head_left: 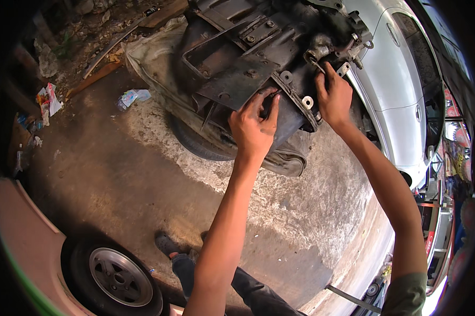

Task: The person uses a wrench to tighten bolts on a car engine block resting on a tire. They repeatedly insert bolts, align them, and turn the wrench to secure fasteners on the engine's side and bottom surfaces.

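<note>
A large, dark, greasy engine-like assembly (237, 58) fills the upper middle, with brackets, bolts and a flanged edge. My left hand (252, 126) is at the near side of that flange (295, 100), its thumb and fingers bent toward each other over the edge. Whatever lies between them is too dark to make out. Farther right, my right hand (334, 100) is closed, pinching a thin metal piece (317, 65) beside a stubby pipe fitting (317, 48). Most of that piece is hidden by the fingers. A pale washer-like ring (307, 102) shows on the flange between my hands.
Beneath the assembly are a tyre (195, 145) and a dirty cloth (158, 79). A silver car (395, 105) stands close on the right. At lower left is a pinkish car body (24, 226) with a wheel (119, 276). Litter (132, 98) lies on the concrete floor (116, 168).
</note>
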### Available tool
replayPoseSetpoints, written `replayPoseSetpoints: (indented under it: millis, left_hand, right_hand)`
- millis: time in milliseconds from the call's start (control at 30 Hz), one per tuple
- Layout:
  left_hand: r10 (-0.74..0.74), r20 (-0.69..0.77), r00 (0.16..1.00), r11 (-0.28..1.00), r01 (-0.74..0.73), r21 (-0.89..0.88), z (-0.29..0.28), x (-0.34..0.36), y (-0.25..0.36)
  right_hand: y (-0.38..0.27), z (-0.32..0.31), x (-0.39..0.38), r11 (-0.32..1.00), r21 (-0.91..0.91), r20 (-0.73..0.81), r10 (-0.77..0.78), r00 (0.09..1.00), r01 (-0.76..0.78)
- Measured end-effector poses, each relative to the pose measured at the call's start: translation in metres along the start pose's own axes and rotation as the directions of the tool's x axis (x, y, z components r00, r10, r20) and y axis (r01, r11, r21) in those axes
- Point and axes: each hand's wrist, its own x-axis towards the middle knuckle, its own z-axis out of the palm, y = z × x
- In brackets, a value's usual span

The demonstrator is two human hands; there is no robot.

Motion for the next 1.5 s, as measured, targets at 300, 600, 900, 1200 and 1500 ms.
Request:
replayPoseSetpoints:
  millis: [300, 600, 900, 1200, 1500]
  left_hand:
    - [-0.099, -0.002, 0.995, 0.991, 0.098, -0.086, 0.000, -0.002, -0.006]
    - [-0.198, 0.021, 0.980, 0.971, 0.199, -0.130, -0.001, 0.006, 0.003]
    - [-0.137, 0.041, 0.990, 0.979, 0.142, -0.145, 0.000, 0.005, -0.004]
    - [0.058, 0.016, 0.998, 0.994, -0.057, -0.093, 0.002, 0.005, -0.006]
    - [-0.098, -0.035, 0.995, 0.991, 0.094, -0.090, 0.005, 0.010, -0.003]
  right_hand:
    - [0.002, 0.002, -0.001, 1.000, 0.011, -0.038, 0.008, 0.999, -0.007]
    - [0.003, 0.003, 0.000, 1.000, -0.028, -0.073, 0.000, 0.997, -0.002]
    - [0.003, 0.003, 0.000, 0.999, -0.035, -0.090, -0.011, 0.996, 0.008]
    - [0.006, 0.004, 0.000, 1.000, -0.018, -0.090, -0.009, 0.996, 0.007]
    - [0.007, 0.006, 0.000, 1.000, -0.021, -0.099, 0.008, 0.995, -0.011]
